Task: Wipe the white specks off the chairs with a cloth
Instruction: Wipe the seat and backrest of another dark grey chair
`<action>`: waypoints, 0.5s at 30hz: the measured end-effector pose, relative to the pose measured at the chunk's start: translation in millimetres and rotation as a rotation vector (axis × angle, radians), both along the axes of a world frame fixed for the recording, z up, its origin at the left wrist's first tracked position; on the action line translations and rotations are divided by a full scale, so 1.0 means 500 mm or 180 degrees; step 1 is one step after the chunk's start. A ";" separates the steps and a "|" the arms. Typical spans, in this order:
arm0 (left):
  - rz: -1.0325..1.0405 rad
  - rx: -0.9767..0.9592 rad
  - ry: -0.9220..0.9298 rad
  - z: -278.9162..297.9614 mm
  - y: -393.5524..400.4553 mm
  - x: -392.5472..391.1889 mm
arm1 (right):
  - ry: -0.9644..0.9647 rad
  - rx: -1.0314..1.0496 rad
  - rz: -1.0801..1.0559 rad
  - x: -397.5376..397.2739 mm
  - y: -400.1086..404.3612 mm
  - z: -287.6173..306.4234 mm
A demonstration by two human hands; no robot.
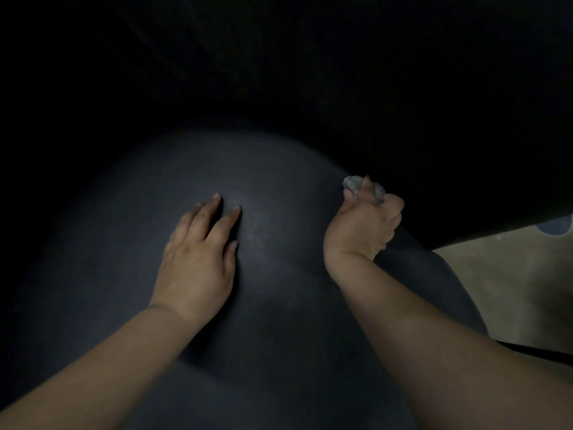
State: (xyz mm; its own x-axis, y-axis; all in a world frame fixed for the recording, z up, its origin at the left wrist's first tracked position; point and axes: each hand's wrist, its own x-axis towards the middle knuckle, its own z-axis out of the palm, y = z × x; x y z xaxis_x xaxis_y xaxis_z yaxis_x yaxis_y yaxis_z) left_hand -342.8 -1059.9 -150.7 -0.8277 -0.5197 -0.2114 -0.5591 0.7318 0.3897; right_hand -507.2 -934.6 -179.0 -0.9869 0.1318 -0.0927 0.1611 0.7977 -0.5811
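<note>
**Cloth in hand, dark chair seat mid-clean**

A person leans over a dark chair seat [217, 352] in dim light. The right hand [364, 223] is balled into a fist around a crumpled grey cloth [352, 183], whose ends poke out above the knuckles at the seat's far right edge. The left hand [201, 246] rests flat on the seat, fingers spread, near the middle. A faint pale, grainy patch [259, 225] lies between the two hands, just beside the left fingertips; the gloom hides whether other specks remain. By the look of it, wiping is under way, not finished. Tan floor [511, 274] shows at right.
</note>
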 end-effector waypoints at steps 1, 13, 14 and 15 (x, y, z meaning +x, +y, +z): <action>0.0035 -0.0002 0.0001 -0.002 -0.009 0.004 | -0.0007 -0.0068 -0.0052 -0.001 -0.007 -0.001; 0.0482 0.0035 0.0119 -0.012 -0.089 0.041 | -0.0003 0.0494 0.0643 -0.067 -0.182 -0.001; 0.0528 0.0016 0.0105 -0.013 -0.100 0.048 | -0.0030 0.0520 0.0633 -0.069 -0.191 -0.002; 0.0569 -0.0002 0.0089 -0.014 -0.110 0.055 | -0.0054 0.0516 0.0628 -0.070 -0.200 -0.002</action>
State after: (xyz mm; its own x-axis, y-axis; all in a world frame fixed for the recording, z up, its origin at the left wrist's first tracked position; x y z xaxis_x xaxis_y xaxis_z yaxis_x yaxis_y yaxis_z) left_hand -315.4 -1114.9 -157.7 -0.7277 -0.6593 -0.1892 -0.6692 0.6220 0.4066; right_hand -542.4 -1034.5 -180.0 -0.9935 -0.0487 -0.1029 0.0017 0.8972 -0.4416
